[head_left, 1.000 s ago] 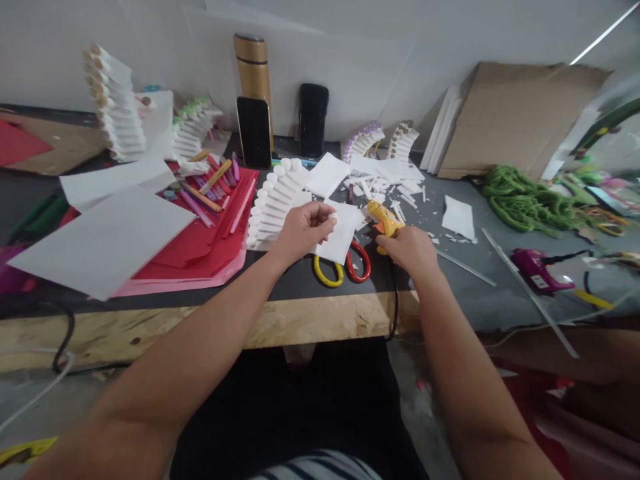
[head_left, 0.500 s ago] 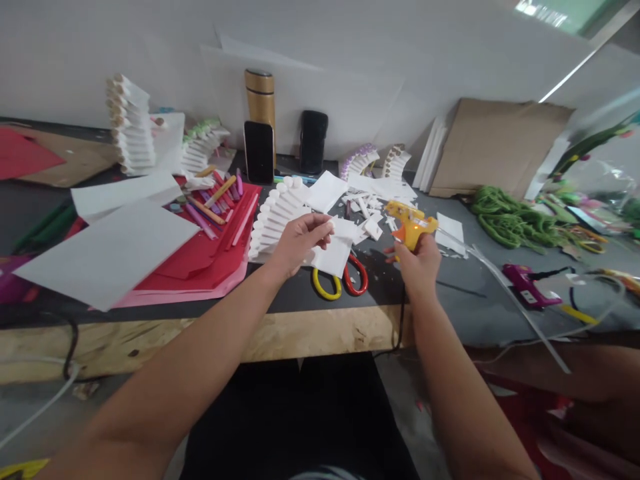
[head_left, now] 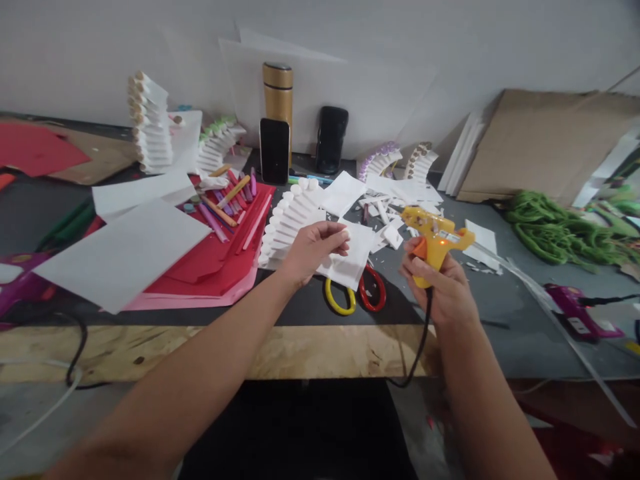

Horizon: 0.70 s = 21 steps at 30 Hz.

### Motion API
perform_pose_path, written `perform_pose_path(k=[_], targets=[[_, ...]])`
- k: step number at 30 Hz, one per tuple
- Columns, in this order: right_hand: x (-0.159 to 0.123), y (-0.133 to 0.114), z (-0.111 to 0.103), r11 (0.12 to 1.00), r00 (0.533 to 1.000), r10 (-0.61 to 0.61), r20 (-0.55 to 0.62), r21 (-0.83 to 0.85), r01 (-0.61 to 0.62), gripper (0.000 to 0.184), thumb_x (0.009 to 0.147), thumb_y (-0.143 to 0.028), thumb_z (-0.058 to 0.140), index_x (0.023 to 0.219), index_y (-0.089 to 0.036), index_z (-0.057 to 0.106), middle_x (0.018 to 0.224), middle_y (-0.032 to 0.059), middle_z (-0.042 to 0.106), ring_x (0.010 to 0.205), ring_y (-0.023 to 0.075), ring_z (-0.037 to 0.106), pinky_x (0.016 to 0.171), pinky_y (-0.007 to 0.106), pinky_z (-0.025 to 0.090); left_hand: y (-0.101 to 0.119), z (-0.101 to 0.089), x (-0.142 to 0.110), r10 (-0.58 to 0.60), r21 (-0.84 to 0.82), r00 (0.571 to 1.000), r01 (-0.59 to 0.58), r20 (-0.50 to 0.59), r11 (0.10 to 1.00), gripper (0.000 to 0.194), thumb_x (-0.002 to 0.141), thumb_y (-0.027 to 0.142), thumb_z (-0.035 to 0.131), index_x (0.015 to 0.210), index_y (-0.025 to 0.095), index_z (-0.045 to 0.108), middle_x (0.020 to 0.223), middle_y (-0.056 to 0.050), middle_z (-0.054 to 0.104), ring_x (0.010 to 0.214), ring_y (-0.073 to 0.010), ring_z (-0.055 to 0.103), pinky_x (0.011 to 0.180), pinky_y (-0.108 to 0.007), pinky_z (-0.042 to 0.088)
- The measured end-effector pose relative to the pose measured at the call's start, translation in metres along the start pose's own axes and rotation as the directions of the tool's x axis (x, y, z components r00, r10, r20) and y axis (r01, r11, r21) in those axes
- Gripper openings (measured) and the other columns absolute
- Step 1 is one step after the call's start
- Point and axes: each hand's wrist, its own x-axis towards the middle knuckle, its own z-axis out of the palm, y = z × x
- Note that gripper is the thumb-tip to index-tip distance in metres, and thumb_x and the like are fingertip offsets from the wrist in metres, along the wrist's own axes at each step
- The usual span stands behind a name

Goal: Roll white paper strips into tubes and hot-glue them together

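Note:
My right hand (head_left: 445,283) is wrapped round a yellow glue gun (head_left: 434,240), its nozzle pointing left and a small orange light lit on its side. A long clear glue stick (head_left: 537,290) trails from its back end. The fingers of my left hand (head_left: 320,248) pinch a small white piece (head_left: 346,233), too small to name. Under that hand lies a white paper square (head_left: 357,257), covering part of a pair of scissors with one yellow and one red handle loop (head_left: 373,288). Left of it stands a fanned row of white rolled pieces (head_left: 290,217).
Red paper (head_left: 200,267) with coloured sticks and large white sheets (head_left: 125,247) lie at left. Two phones (head_left: 275,152) and a gold flask (head_left: 279,90) stand at the back. White scraps (head_left: 387,213), green yarn (head_left: 545,223), cardboard (head_left: 540,147) and a purple device (head_left: 583,313) are right.
The view has turned a little to the right-hand side's loss, so things sit further right. My right hand has tilted the glue gun more upright, showing its cord; my left still pinches the white piece.

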Motion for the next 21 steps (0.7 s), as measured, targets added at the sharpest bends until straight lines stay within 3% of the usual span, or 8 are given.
perform_pose_path(k=[5, 12, 16, 21], targets=[[-0.002, 0.005, -0.006, 0.997, 0.996, -0.002, 0.092, -0.072, 0.009, 0.018, 0.077, -0.030, 0.078, 0.089, -0.021, 0.068, 0.081, -0.0006, 0.054, 0.058, 0.0082, 0.042, 0.056, 0.026, 0.038, -0.002, 0.000, 0.001, 0.048, 0.080, 0.997, -0.043, -0.060, 0.996, 0.019, 0.078, 0.023, 0.076, 0.092, 0.011, 0.072, 0.074, 0.000, 0.068, 0.065, -0.0086, 0.065, 0.068, -0.026, 0.057], [-0.004, 0.012, -0.007, 0.875, 0.995, 0.093, 0.039, -0.479, -0.064, 0.037, 0.079, -0.051, 0.075, 0.089, -0.016, 0.073, 0.086, 0.0060, 0.070, 0.072, 0.0171, 0.063, 0.068, 0.030, 0.051, -0.001, 0.000, -0.001, 0.093, 0.161, 0.994, -0.083, -0.058, 0.984, 0.028, 0.074, 0.029, 0.081, 0.095, 0.011, 0.073, 0.075, 0.000, 0.069, 0.064, -0.0089, 0.066, 0.067, -0.025, 0.055], [-0.006, 0.008, 0.001, 0.832, 0.991, 0.132, 0.034, -0.547, -0.092, 0.036, 0.076, -0.051, 0.076, 0.088, -0.017, 0.075, 0.083, 0.0053, 0.071, 0.075, 0.0183, 0.064, 0.070, 0.029, 0.053, 0.001, 0.002, -0.003, 0.093, 0.183, 0.995, -0.083, -0.047, 0.980, 0.026, 0.074, 0.028, 0.081, 0.094, 0.013, 0.074, 0.076, -0.001, 0.071, 0.062, -0.0086, 0.066, 0.067, -0.025, 0.055], [-0.005, 0.005, 0.008, 0.841, 0.995, 0.091, 0.032, -0.538, -0.060, 0.031, 0.073, -0.048, 0.077, 0.081, -0.019, 0.075, 0.079, 0.0045, 0.070, 0.072, 0.0179, 0.062, 0.067, 0.030, 0.053, 0.000, 0.003, -0.003, 0.095, 0.196, 0.995, -0.088, -0.029, 0.977, 0.025, 0.074, 0.028, 0.081, 0.093, 0.013, 0.074, 0.076, -0.001, 0.071, 0.062, -0.0088, 0.066, 0.067, -0.025, 0.055]])
